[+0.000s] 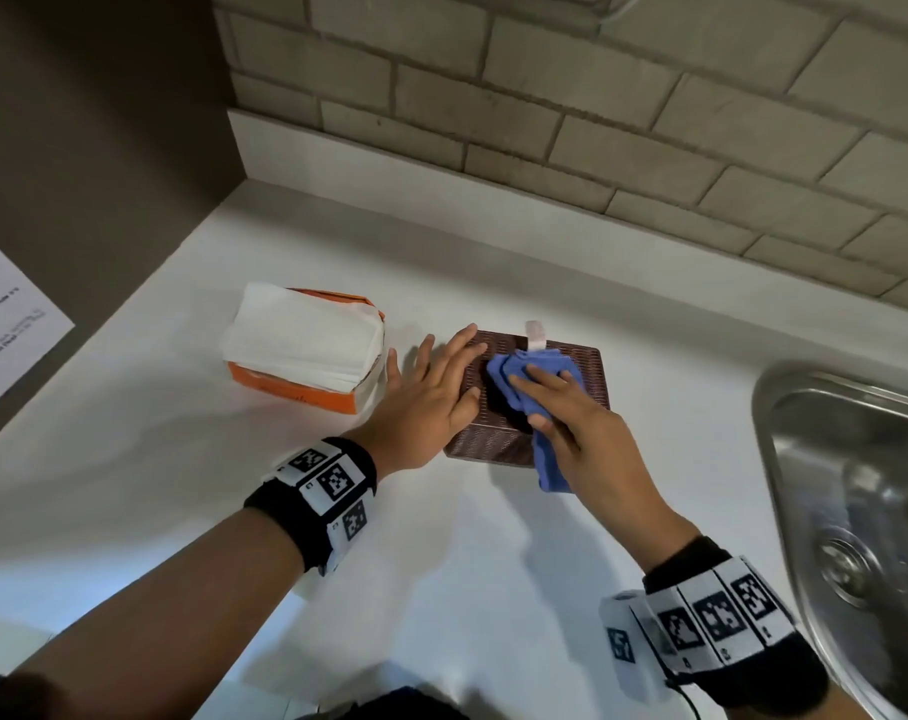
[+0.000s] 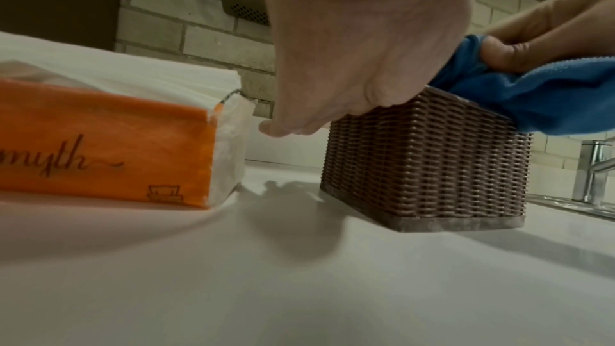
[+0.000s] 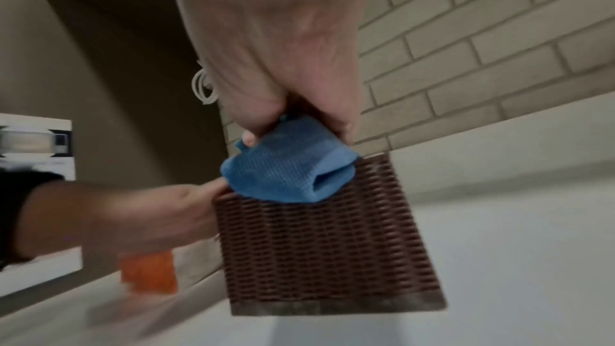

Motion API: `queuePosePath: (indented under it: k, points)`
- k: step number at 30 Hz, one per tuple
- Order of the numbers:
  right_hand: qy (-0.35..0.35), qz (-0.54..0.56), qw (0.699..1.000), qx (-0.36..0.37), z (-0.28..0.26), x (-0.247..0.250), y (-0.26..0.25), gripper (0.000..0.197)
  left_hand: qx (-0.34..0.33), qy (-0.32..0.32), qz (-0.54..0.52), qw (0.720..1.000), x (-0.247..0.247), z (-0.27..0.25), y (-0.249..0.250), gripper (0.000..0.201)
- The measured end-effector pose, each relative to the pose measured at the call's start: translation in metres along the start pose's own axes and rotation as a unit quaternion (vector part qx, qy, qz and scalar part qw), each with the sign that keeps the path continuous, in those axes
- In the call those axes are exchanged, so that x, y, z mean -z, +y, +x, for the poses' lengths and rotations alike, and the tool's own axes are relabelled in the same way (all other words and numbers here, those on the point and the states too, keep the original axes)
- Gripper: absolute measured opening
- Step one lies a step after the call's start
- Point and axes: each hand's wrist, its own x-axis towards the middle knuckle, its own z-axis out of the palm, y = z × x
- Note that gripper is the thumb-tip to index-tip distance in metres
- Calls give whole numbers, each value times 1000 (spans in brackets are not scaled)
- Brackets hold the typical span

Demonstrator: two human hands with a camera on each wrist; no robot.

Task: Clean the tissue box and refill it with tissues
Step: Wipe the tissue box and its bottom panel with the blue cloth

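Observation:
A brown woven tissue box [image 1: 589, 376] [image 2: 422, 162] [image 3: 322, 246] stands on the white counter [image 1: 441, 537]. My left hand [image 1: 441, 376] [image 2: 349, 49] lies flat on the left part of its top, fingers straight. My right hand [image 1: 556, 402] [image 3: 283, 62] grips a folded blue cloth [image 1: 509, 366] [image 2: 532, 99] [image 3: 286, 172] and presses it on the box top, covering the opening. A pale strip [image 1: 535, 335] sticks up at the box's far edge. An orange pack of white tissues [image 1: 301, 340] [image 2: 100, 141] lies left of the box, its top torn open.
A steel sink [image 1: 831, 459] is set into the counter at the right, with a tap [image 2: 595, 167] behind it. A brick wall [image 1: 545, 96] backs the counter. A dark panel with a printed sheet [image 1: 5, 314] closes off the left side.

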Motion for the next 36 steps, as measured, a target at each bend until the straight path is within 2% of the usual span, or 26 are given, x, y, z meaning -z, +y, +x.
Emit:
queuePosePath:
  k: [3, 5, 8, 12, 16, 19, 25, 28, 30, 32, 34, 35, 36]
  points:
    - [-49, -160, 985, 34, 9, -16, -9, 48, -3, -4, 8, 1000, 0, 0, -2, 69]
    - [-56, -196, 979, 30, 9, -14, -6, 49, 0, -5, 2, 1000, 3, 0, -1, 70]
    - [-41, -207, 977, 39, 1, -4, 9, 50, 3, -5, -1, 1000, 4, -1, 2, 65]
    - [-48, -223, 974, -3, 13, -14, -4, 48, 13, 6, -38, 999, 4, -2, 4, 52]
    - [-56, -253, 966, 8, 5, -11, -6, 51, 18, -8, -43, 999, 5, -2, 2, 53]
    - [-37, -264, 964, -20, -12, 4, 8, 55, 16, -8, -51, 999, 5, -2, 3, 60]
    - [-61, -261, 963, -20, 8, -22, -34, 65, 27, -16, -59, 998, 10, -3, 6, 51]
    - [-80, -263, 961, -32, -9, -4, -12, 71, 27, -26, -41, 998, 11, -3, 6, 51]
    - [-98, -244, 964, -50, -17, 18, 1, 66, 21, -25, -34, 999, 11, -3, 5, 51]
    - [-69, -198, 975, -68, -15, 36, 2, 54, 17, -29, -36, 999, 11, -3, 6, 51]
    - [31, -130, 989, -70, -8, 38, -4, 46, 10, -34, -32, 999, 11, -2, 4, 52]
    - [57, -104, 991, -61, -4, 33, -10, 44, 7, -33, -39, 999, 11, -2, 2, 53]
    - [51, -103, 992, -47, -1, 23, -17, 44, 5, -33, -54, 998, 10, -1, 0, 56]
